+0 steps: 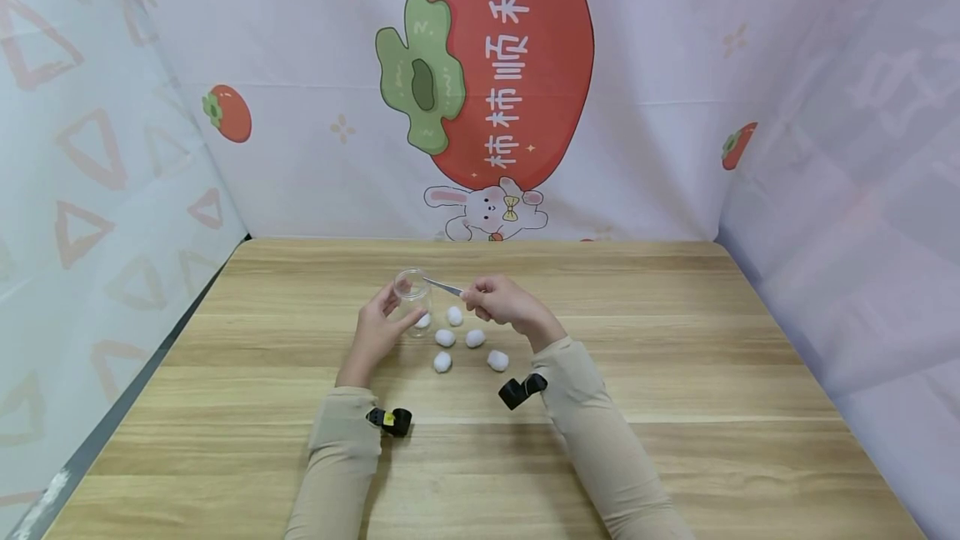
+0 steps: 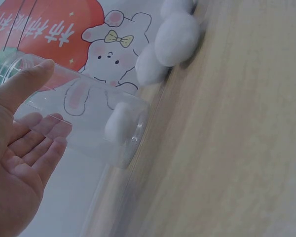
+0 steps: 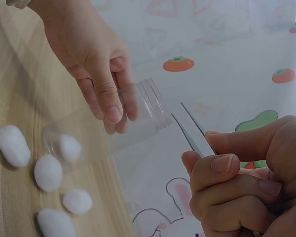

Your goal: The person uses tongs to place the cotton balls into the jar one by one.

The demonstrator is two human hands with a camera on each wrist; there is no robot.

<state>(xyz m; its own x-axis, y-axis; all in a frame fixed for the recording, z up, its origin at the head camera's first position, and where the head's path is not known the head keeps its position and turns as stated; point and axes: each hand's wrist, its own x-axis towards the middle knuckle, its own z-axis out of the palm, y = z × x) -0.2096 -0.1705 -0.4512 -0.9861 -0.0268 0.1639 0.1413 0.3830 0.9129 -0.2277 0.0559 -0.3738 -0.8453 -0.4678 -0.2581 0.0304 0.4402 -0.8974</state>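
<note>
A clear jar, its mouth uncovered, stands on the table with one white cotton ball at its bottom. My left hand holds the jar from the left, thumb on one side and fingers on the other. In my right hand a pair of metal tweezers is pinched between thumb and fingers. The tweezers' tips are apart with nothing between them, close beside the jar's mouth. Several loose cotton balls lie on the table to the right of the jar and nearer to me.
The wood-grain table extends around both arms. Behind it hangs a white cloth printed with persimmons and a rabbit, and more cloth lines the sides. A small black camera sits at my right wrist, another camera at my left.
</note>
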